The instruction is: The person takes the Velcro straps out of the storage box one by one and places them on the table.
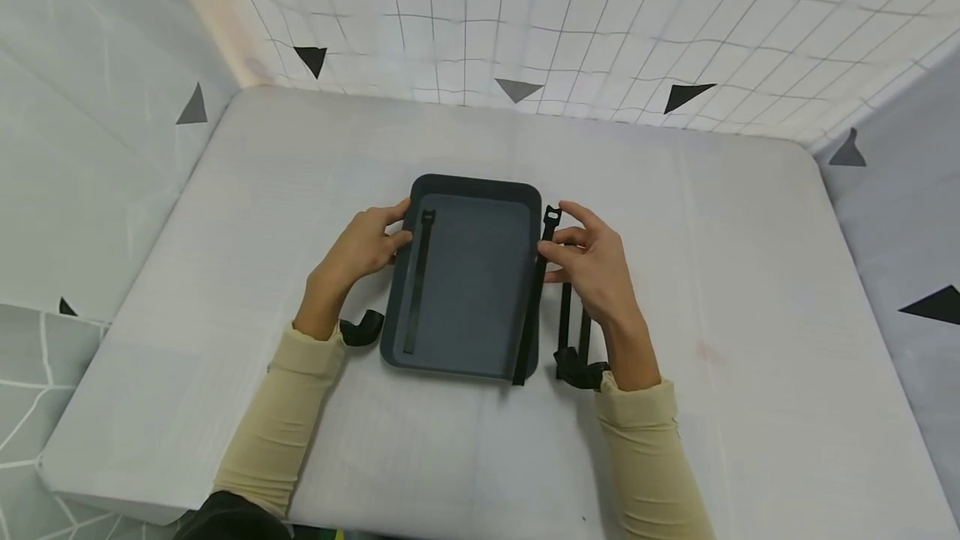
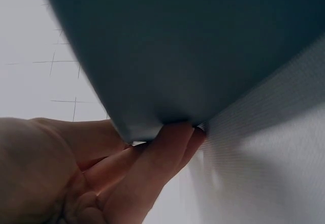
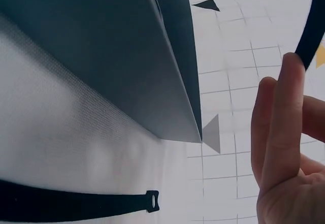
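A dark grey tray [image 1: 468, 290] lies in the middle of the white table. My left hand [image 1: 396, 225] grips the tray's left rim near the far corner; in the left wrist view its fingers [image 2: 170, 150] press up under the tray's edge [image 2: 193, 46]. One black strap [image 1: 417, 283] lies inside the tray along its left side. My right hand [image 1: 552, 250] pinches a second black strap [image 1: 531, 307] that runs along the tray's right rim. In the right wrist view that strap [image 3: 313, 26] passes above my fingers [image 3: 277, 132], beside the tray wall [image 3: 111, 51].
More black straps [image 1: 574, 340] lie on the table right of the tray, partly under my right wrist; one shows as a flat strap [image 3: 76, 203] on the white table. A curled strap [image 1: 362, 328] sits by my left wrist. White gridded walls enclose the table [image 1: 750, 273].
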`<state>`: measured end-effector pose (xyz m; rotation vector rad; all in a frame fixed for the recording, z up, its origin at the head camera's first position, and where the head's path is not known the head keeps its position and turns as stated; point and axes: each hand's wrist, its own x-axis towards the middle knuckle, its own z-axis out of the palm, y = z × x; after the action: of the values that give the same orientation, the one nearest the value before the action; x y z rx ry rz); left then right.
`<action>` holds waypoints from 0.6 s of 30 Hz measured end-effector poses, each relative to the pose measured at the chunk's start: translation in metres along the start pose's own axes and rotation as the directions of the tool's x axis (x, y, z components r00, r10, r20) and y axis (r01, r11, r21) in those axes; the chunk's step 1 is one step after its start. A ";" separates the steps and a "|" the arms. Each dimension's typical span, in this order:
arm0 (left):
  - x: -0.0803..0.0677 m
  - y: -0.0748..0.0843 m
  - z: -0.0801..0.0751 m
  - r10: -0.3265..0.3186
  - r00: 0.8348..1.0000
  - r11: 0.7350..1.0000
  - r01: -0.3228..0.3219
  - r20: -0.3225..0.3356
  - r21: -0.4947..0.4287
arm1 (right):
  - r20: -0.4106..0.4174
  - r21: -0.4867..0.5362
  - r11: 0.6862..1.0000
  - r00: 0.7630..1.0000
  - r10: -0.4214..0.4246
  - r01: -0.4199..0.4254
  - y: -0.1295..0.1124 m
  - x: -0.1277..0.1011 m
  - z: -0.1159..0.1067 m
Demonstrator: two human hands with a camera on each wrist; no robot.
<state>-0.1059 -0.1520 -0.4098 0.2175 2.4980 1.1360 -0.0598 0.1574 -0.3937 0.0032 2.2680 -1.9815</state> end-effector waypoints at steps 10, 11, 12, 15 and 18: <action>-0.001 -0.002 0.001 0.007 1.000 1.000 -0.007 -0.013 0.014 | -0.041 0.045 0.999 0.999 0.018 -0.016 0.002 -0.002 -0.012; -0.001 -0.002 0.001 0.008 1.000 1.000 -0.008 -0.013 0.014 | -0.049 0.053 0.998 0.999 0.017 -0.015 0.002 -0.002 -0.014; -0.001 -0.002 0.001 0.008 1.000 1.000 -0.008 -0.014 0.015 | -0.055 0.064 0.998 0.998 0.017 -0.014 0.002 -0.002 -0.016; 0.000 -0.002 0.002 0.013 1.000 1.000 -0.012 -0.015 0.021 | -0.067 0.087 0.996 0.998 0.016 -0.010 0.003 -0.002 -0.021; 0.000 -0.002 0.002 0.015 1.000 1.000 -0.015 -0.016 0.027 | -0.062 0.094 0.995 0.998 0.021 -0.015 0.004 -0.003 -0.025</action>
<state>-0.1052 -0.1518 -0.4128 0.2353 2.5312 1.1151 -0.0594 0.1826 -0.3938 0.0957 2.2012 -2.1058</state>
